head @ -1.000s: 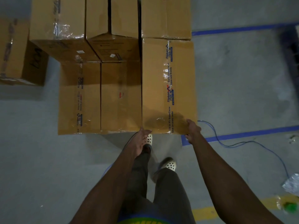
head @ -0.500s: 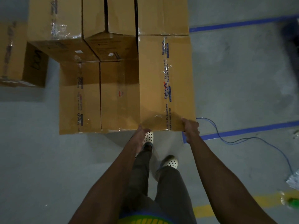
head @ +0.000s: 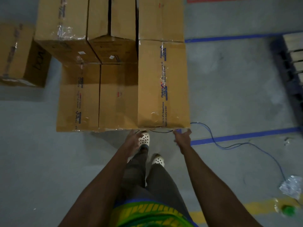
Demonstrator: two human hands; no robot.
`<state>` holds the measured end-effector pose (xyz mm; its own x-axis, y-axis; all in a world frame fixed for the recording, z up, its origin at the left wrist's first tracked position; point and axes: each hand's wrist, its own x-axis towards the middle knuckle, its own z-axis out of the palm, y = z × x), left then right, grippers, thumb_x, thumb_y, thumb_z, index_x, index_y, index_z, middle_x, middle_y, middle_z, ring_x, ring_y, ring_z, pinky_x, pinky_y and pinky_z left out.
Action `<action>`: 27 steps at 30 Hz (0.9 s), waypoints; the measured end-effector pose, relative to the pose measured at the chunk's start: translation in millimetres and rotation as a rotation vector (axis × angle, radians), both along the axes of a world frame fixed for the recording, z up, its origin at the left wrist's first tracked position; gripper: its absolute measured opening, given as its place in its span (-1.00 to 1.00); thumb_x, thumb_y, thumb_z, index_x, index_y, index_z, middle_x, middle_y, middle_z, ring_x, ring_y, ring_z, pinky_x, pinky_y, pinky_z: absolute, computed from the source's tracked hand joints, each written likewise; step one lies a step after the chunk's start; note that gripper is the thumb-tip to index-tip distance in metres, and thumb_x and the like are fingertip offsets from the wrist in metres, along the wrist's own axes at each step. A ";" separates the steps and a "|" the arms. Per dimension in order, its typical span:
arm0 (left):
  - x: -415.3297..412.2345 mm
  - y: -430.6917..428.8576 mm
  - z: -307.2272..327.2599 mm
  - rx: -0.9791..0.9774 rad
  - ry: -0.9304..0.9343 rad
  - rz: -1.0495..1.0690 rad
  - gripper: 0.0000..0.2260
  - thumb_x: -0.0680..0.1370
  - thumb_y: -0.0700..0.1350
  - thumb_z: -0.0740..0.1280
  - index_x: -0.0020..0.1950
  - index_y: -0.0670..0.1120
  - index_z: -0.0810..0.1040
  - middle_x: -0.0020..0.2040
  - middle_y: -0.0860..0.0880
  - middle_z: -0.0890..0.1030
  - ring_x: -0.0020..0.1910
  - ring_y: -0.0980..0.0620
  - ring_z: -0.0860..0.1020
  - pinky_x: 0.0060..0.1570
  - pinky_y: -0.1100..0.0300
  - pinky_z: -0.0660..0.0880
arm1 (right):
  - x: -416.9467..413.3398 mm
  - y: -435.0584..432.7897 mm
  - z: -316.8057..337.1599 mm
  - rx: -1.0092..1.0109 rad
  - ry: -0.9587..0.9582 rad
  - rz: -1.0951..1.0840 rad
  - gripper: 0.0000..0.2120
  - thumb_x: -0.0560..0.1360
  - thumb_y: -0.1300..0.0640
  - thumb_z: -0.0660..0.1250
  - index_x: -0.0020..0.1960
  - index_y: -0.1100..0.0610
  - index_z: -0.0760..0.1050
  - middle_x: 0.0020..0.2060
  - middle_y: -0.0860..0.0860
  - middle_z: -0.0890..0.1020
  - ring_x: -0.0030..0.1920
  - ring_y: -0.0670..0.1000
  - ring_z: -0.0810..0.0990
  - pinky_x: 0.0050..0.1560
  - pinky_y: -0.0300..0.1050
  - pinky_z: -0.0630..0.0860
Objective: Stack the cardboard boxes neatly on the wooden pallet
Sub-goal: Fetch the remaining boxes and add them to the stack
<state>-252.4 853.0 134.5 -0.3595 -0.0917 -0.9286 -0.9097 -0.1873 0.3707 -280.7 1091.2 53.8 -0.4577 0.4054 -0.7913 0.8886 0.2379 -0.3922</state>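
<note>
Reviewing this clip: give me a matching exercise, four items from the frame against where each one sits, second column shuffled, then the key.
Items
1. box with blue print
2. blue cable
3. green bottle
4. box with black scrawl

Places
A. on the yellow floor line, bottom right
B. apart on the floor, far left
C. right-hand end of the stack, by both hands
D. trailing across the floor, right of the stack

Pairs: 1-C, 2-D, 3-A, 4-B
</note>
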 end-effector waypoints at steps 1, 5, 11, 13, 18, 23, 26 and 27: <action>8.1 1.3 8.0 -0.006 0.003 0.014 -0.77 0.66 -0.23 0.27 0.25 0.04 0.38 0.16 -0.11 0.49 0.30 -0.19 0.45 -0.16 0.14 0.39 | 10.4 1.9 -14.3 -0.018 0.002 0.015 0.04 0.20 -0.30 0.37 0.56 -0.06 0.01 0.32 0.21 0.56 0.23 0.27 0.60 0.22 0.29 0.57; 46.1 0.2 28.4 -0.106 0.032 -0.062 -0.50 0.67 -0.13 0.28 0.59 -0.09 0.23 0.32 -0.18 0.49 0.26 -0.17 0.48 0.06 0.00 0.49 | 47.1 -17.4 8.6 -0.070 0.003 0.102 -0.05 0.30 -0.20 0.36 0.60 0.01 0.10 0.31 0.18 0.57 0.20 0.24 0.62 0.21 0.24 0.58; 104.4 -15.2 45.2 -0.064 0.062 0.138 -0.79 0.66 -0.21 0.26 0.30 -0.11 0.44 0.10 -0.16 0.53 -0.13 -0.03 0.53 -0.36 0.18 0.53 | 107.6 -49.1 58.7 -0.040 0.010 0.378 -0.47 0.36 -0.17 0.31 0.27 0.03 0.49 0.05 0.09 0.66 0.03 0.15 0.66 0.13 0.20 0.62; 124.0 -28.7 41.4 -0.040 0.069 0.188 -0.79 0.64 -0.19 0.28 0.26 -0.19 0.51 0.07 -0.18 0.56 -0.15 -0.05 0.55 -0.21 0.09 0.52 | 125.0 -65.4 75.7 -0.051 0.024 0.545 -0.60 0.40 -0.11 0.34 0.17 0.03 0.56 0.00 0.06 0.69 -0.01 0.12 0.67 0.10 0.17 0.62; 152.5 -87.2 36.6 -0.080 0.118 0.383 -0.87 0.64 -0.16 0.29 0.16 -0.13 0.56 0.03 -0.13 0.62 -0.12 -0.05 0.60 -0.13 0.09 0.50 | 118.4 -145.3 130.3 0.007 0.153 1.060 -0.70 0.57 0.01 0.31 0.24 0.08 0.60 0.13 0.05 0.67 0.12 0.10 0.63 0.05 -0.12 0.50; 182.5 -175.5 35.0 -0.083 0.202 0.542 -0.88 0.64 -0.11 0.31 0.13 -0.07 0.59 -0.01 -0.11 0.68 -0.11 -0.05 0.64 -0.19 0.11 0.52 | 105.3 -292.3 148.6 -0.054 0.311 1.229 -0.71 0.59 -0.03 0.32 0.23 0.09 0.60 0.08 0.05 0.69 0.11 0.10 0.63 0.00 -0.13 0.43; 208.7 -250.8 26.7 -0.165 0.220 0.521 -0.86 0.62 -0.16 0.32 0.15 -0.07 0.61 -0.05 -0.12 0.69 -0.20 -0.03 0.62 -0.28 0.17 0.49 | 112.2 -380.3 133.7 -0.070 0.300 1.338 -0.72 0.59 -0.01 0.33 0.19 0.12 0.62 0.08 0.09 0.70 0.13 0.13 0.63 0.04 -0.09 0.48; 218.9 -281.8 25.3 -0.239 0.226 0.507 -0.84 0.60 -0.18 0.33 0.16 -0.08 0.62 -0.06 -0.11 0.69 -0.22 -0.02 0.62 -0.31 0.20 0.47 | 116.5 -411.0 127.1 -0.079 0.288 1.382 -0.72 0.60 0.00 0.33 0.18 0.14 0.62 0.10 0.10 0.70 0.14 0.13 0.63 0.06 -0.09 0.48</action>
